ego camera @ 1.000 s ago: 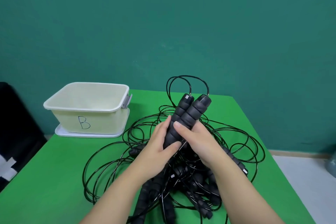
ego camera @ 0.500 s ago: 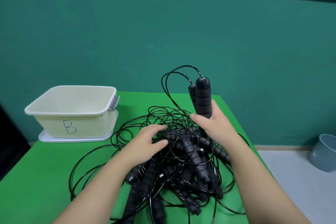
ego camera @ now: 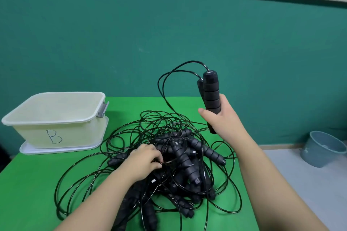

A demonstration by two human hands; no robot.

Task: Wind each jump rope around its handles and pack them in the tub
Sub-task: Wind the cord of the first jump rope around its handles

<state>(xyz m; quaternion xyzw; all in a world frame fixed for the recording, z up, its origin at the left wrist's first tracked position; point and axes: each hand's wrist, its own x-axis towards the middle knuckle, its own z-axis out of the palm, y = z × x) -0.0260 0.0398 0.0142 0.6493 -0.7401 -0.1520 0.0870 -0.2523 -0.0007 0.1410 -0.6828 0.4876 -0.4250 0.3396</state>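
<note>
Two handles point(ego camera: 211, 95) stand gripped in the right hand point(ego camera: 222, 120); the left hand point(ego camera: 145, 161) pinches cord in the rope pile point(ego camera: 180, 157).

right grip point(ego camera: 218, 118) raised, left grip point(ego camera: 145, 159) pinching

A handwritten "B" (black marker) on the tub point(ego camera: 56, 133) front wall.

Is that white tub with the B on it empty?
It looks empty: the tub shows bare pale inner walls, though its floor is hidden.
</note>
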